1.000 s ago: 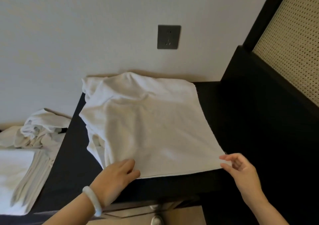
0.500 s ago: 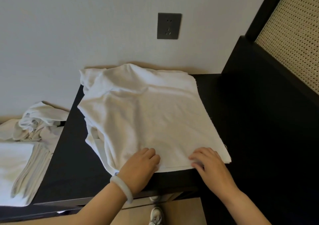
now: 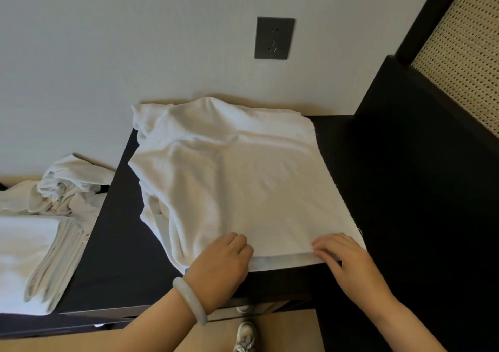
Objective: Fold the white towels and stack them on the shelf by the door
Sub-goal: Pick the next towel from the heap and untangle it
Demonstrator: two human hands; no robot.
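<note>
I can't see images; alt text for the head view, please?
The left hand grips and the right hand presses the near edge of a white towel spread on a black table. A folded stack and crumpled towels lie at left.

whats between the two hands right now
Only the white towel, its near edge, spans between the left hand and right hand, seen in the head view.
</note>
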